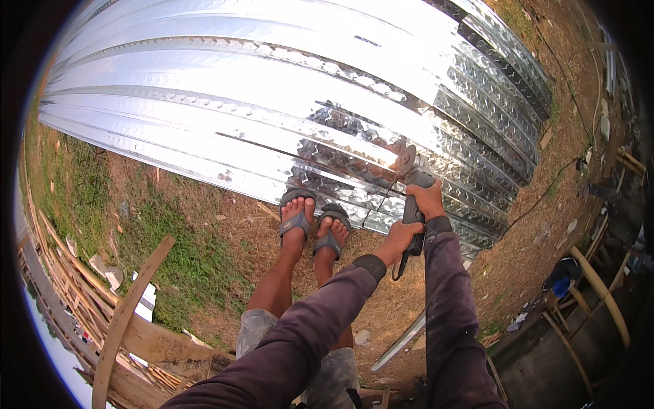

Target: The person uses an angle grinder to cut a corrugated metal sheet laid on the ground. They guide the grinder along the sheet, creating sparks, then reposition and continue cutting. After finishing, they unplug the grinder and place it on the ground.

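An angle grinder with a dark body is gripped in both my hands. My right hand wraps round its front, close behind the head. Lower down, my left hand is closed round the rear of the body. The round cutting disc meets or nearly meets a shiny corrugated metal sheet; exact contact is hard to tell. Orange light glows on the metal beside the disc. A thin dark line runs across the ribs from the near edge up toward the disc.
My sandalled feet stand at the sheet's near edge, one on it. A dark cable crosses the dirt at right. Wooden planks and bamboo poles lie at lower left. Bamboo poles also stand over a dark pit at right.
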A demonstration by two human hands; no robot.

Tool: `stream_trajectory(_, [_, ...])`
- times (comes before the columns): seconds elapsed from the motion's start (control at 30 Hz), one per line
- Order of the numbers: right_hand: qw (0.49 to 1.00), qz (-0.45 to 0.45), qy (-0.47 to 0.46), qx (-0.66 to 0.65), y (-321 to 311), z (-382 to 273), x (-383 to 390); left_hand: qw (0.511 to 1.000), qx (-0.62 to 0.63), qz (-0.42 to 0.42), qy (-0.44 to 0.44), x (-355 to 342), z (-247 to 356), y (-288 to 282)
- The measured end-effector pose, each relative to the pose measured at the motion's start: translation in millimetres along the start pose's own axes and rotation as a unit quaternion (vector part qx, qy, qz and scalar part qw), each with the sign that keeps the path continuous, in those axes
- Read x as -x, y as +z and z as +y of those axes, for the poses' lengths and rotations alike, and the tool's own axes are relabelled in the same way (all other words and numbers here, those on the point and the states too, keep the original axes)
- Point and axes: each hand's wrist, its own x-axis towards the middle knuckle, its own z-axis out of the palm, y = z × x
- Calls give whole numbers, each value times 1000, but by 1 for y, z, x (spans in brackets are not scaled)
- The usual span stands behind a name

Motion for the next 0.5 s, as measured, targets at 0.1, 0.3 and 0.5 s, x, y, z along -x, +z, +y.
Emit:
stream_trajectory(0.1, [1000,-3,15,12,-3,-5,0,1000,11,-15,2,-2,-1,0])
stream_trajectory(0.3, [999,-11,36,20,-6,-31,14,1000,6,12,-8,-5,0,-1])
stream_trajectory(0.5, [998,-21,52,5,-8,-41,13,999,24,-23,-15,-12,-2,-5])
